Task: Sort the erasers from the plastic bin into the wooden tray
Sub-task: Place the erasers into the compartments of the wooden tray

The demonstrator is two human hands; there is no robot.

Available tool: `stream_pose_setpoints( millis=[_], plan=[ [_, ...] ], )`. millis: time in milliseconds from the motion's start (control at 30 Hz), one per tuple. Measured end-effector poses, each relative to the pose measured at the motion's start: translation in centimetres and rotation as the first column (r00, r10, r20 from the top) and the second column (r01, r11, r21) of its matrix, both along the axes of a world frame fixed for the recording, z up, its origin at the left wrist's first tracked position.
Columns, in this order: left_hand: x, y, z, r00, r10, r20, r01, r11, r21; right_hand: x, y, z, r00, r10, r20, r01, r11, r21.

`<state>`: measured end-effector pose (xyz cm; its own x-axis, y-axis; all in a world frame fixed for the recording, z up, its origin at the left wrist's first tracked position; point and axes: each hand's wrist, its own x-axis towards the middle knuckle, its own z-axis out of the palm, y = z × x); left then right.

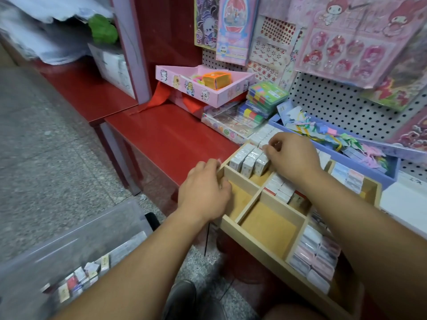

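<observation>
The wooden tray with several compartments sits on the red shelf's front corner. White wrapped erasers stand in rows in its far left compartment, more white ones fill a middle one, and pastel erasers fill the right side. My right hand hovers over the far left compartment, its fingertips pinching a white eraser at the end of a row. My left hand grips the tray's left corner with curled fingers. The clear plastic bin stands on the floor at lower left with loose erasers inside.
A pink box and stacked coloured packs sit behind on the red shelf. A blue tray of paper trinkets lies right of the wooden tray. Sticker sheets hang on the pegboard. My shoe is on the stone floor.
</observation>
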<state>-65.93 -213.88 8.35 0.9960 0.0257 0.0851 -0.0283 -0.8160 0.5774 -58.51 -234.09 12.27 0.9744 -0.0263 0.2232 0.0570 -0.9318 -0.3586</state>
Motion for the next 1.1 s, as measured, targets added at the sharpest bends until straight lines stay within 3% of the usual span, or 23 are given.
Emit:
stream_pose_setpoints(
  millis=[133, 233, 400, 500, 667, 800, 933, 1000, 1100],
  plan=[
    [-0.5, 0.6, 0.1, 0.999, -0.037, -0.029, 0.036, 0.999, -0.04, -2.8, 0.5, 1.3, 0.996, 0.032, 0.08, -0.034, 0.999, 0.029],
    [-2.1, 2.1, 0.2, 0.998, -0.041, -0.043, 0.041, 0.999, -0.009, -6.5, 2.3, 2.4, 0.987, 0.141, 0.08, -0.15, 0.98, 0.127],
    [-7.0, 8.4, -1.2, 0.985, 0.16, 0.06, -0.158, 0.987, -0.043, -12.3, 7.6, 2.0, 0.896, 0.444, 0.0, -0.436, 0.88, 0.189],
    [-10.2, 14.0, -4.4, 0.95, 0.303, -0.072, -0.305, 0.952, -0.033, -13.3, 12.3, -0.8, 0.794, 0.594, -0.131, -0.574, 0.803, 0.161],
    [-17.2, 23.0, -11.6, 0.767, 0.555, -0.321, -0.599, 0.799, -0.049, -11.4, 20.9, -7.5, 0.623, 0.641, -0.448, -0.671, 0.732, 0.114],
    [-21.1, 27.8, -18.2, 0.599, 0.648, -0.47, -0.754, 0.654, -0.06, -8.6, 26.4, -14.5, 0.591, 0.546, -0.594, -0.657, 0.753, 0.038],
    [-21.1, 30.3, -25.1, 0.46, 0.656, -0.598, -0.854, 0.51, -0.097, -6.6, 29.2, -20.7, 0.682, 0.426, -0.594, -0.6, 0.79, -0.122],
    [-20.0, 31.1, -28.0, 0.397, 0.667, -0.631, -0.893, 0.44, -0.096, -6.1, 30.1, -23.1, 0.726, 0.376, -0.576, -0.533, 0.837, -0.125],
    [-18.1, 31.9, -31.9, 0.342, 0.683, -0.645, -0.908, 0.417, -0.04, -6.0, 30.8, -26.0, 0.773, 0.363, -0.521, -0.473, 0.876, -0.092]
  ],
)
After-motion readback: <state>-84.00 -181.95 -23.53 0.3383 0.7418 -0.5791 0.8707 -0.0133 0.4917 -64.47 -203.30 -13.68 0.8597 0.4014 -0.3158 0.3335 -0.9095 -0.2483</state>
